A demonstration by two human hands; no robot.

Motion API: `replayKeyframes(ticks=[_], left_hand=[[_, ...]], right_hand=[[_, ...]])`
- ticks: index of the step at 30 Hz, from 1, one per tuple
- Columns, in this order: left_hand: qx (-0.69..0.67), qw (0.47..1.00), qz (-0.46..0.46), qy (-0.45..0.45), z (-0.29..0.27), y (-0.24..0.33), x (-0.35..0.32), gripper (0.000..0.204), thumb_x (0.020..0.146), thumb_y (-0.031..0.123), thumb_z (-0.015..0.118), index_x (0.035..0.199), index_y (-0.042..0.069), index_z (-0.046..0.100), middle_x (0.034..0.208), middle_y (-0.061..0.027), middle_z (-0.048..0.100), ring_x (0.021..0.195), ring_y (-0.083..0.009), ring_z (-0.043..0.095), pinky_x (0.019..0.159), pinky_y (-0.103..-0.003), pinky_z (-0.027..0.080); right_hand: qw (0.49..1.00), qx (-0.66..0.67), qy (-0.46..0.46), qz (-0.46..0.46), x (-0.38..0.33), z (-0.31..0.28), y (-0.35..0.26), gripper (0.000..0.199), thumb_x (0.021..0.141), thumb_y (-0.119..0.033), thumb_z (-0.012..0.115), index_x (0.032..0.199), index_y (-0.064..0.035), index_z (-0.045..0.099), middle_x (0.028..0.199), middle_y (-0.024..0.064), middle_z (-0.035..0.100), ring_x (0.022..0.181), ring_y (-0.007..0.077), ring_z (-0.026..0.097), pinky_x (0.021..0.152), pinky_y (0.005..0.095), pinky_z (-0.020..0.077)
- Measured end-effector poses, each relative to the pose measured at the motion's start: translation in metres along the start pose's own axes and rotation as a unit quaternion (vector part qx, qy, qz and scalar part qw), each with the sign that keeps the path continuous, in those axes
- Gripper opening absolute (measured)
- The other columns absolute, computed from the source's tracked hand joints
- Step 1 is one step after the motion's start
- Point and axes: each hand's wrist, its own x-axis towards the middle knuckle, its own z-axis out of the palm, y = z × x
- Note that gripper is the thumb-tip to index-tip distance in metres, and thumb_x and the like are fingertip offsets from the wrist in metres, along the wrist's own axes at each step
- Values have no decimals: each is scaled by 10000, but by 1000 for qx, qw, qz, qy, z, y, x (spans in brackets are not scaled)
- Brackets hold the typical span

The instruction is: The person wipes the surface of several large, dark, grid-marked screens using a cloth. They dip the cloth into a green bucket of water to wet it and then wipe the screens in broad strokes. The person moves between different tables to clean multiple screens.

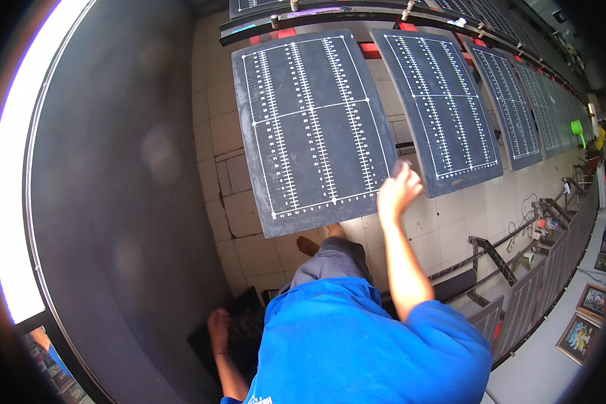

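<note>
A large dark board (316,141) printed with white ruled scales and a thin white border lies flat in front of me. At its near right corner is my right hand (400,192), fingers closed around a small dark thing that I cannot make out; it may touch the board's edge. My left hand (219,328) hangs low at my left side, somewhat blurred, beside a dark flat panel (239,323). Its fingers do not show clearly, so whether it holds the panel I cannot tell.
Similar marked boards, including a second dark board (444,108), run in a row to the right. A dark rail (357,19) with red brackets spans behind them. A dark wall (128,168) closes off the left. Metal frames (495,259) stand at right on the tiled floor (256,256).
</note>
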Motion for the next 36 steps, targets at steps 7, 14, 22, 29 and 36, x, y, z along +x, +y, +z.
replayKeyframes(ticks=[7,14,22,29,36], left_hand=[[279,708,580,290,-21,478,7,222,1012,185,506,1051,-2,619,1026,-111,632,951,-249,599,880,-369,471],[489,661,313,476,-309,567,78,474,1028,446,452,1243,51,600,1302,-146,575,1289,-282,488,1087,-459,348],[386,756,247,468,-275,572,92,474,1023,467,446,1200,52,593,1247,-134,560,1231,-268,474,1044,-449,339],[356,771,216,481,-275,544,83,478,1018,485,441,1162,54,587,1198,-124,546,1181,-256,461,1007,-441,331],[336,775,213,491,-271,551,84,485,1014,503,436,1125,55,581,1149,-113,532,1130,-244,448,970,-432,322]], right_hand=[[718,378,-384,-441,-173,51,-244,249,729,-52,606,965,-31,684,883,175,661,857,364,616,818,464,511],[920,346,-126,-133,31,2,-98,306,770,-42,602,1072,-7,644,1030,181,621,952,323,587,849,447,471],[878,334,-275,-207,-77,66,-262,187,764,-5,549,937,12,620,922,226,589,898,353,579,749,442,474],[679,510,-414,-329,-49,18,-214,346,791,-44,621,1131,-3,666,1122,166,626,1109,304,564,953,422,474],[997,71,10,17,100,116,-113,225,873,-76,555,1072,9,619,992,172,596,924,317,572,858,452,446]])
